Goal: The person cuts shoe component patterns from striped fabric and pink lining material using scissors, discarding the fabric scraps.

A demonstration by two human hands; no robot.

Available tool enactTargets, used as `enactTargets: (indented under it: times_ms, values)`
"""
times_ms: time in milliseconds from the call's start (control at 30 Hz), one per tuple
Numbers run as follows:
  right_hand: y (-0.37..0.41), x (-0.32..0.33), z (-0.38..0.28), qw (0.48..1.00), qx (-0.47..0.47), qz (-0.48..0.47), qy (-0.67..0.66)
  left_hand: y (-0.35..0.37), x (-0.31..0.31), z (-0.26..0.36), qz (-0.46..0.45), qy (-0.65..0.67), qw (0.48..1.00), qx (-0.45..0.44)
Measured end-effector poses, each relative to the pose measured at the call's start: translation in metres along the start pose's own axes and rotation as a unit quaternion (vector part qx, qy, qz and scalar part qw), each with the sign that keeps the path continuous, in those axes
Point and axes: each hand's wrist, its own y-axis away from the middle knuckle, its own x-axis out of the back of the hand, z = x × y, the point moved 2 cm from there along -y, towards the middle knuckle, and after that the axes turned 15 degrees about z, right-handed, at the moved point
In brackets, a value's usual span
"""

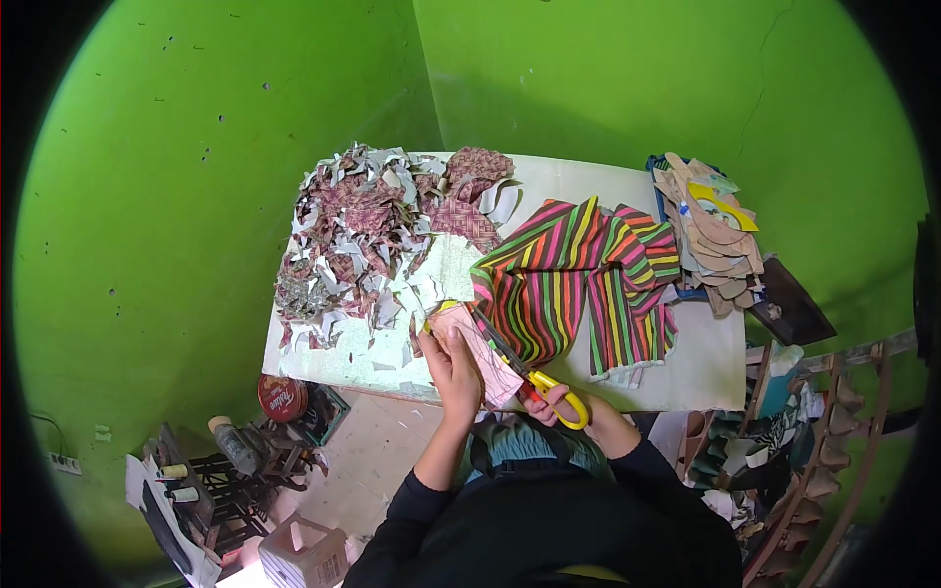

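Observation:
My right hand (551, 404) is closed around scissors with yellow and red handles (572, 410), whose dark blades point up and left. Against those blades lies a pale pink piece (478, 355) with thin dark lines on it, perhaps fabric or paper. My left hand (454, 370) grips this piece from its left side, thumb on top. Just beyond the blades, a striped cloth (537, 284) in pink, green, yellow and orange is spread in folds on the white table (701, 367).
A heap of patterned and white scraps (358, 225) covers the table's left part. Cardboard templates (706, 230) are stacked at the back right. Below the left edge are a round red tin (281, 397) and a plastic crate (302, 557). A rack (818, 456) stands at right.

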Motion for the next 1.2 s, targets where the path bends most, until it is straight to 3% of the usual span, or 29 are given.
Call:
enactTargets:
  times_ms: [200, 367, 500, 567, 667, 767, 900, 967, 1200]
  values:
    - [0.002, -0.001, 0.001, 1.0, -0.005, 0.018, -0.014, 0.002, 0.003, -0.001, 0.011, -0.013, 1.0, 0.007]
    - [0.014, -0.018, -0.007, 0.992, 0.079, 0.084, 0.045, -0.001, 0.004, -0.002, 0.001, -0.013, 1.0, -0.001]
    - [0.019, -0.02, -0.01, 0.99, 0.081, 0.11, 0.018, -0.003, 0.003, 0.004, -0.032, -0.004, 0.999, 0.006]
    - [0.019, -0.015, -0.009, 0.994, 0.066, 0.074, 0.043, -0.004, 0.004, 0.005, -0.051, 0.046, 0.996, 0.064]
    - [0.005, 0.005, 0.001, 1.0, -0.017, -0.007, -0.023, -0.004, 0.004, 0.009, -0.094, -0.016, 0.995, -0.002]
    - [0.004, 0.004, 0.0, 0.992, -0.061, -0.042, -0.106, -0.004, 0.008, 0.01, -0.124, 0.022, 0.991, 0.045]
    - [0.012, -0.013, -0.007, 0.996, -0.035, -0.016, -0.076, -0.004, 0.011, 0.013, -0.115, 0.051, 0.988, 0.094]
    - [0.012, -0.015, -0.006, 0.999, 0.046, -0.019, -0.008, -0.005, 0.012, 0.015, -0.123, 0.047, 0.986, 0.103]
    - [0.015, -0.013, -0.01, 0.999, 0.034, 0.007, 0.021, -0.007, 0.015, 0.015, -0.125, 0.063, 0.982, 0.124]
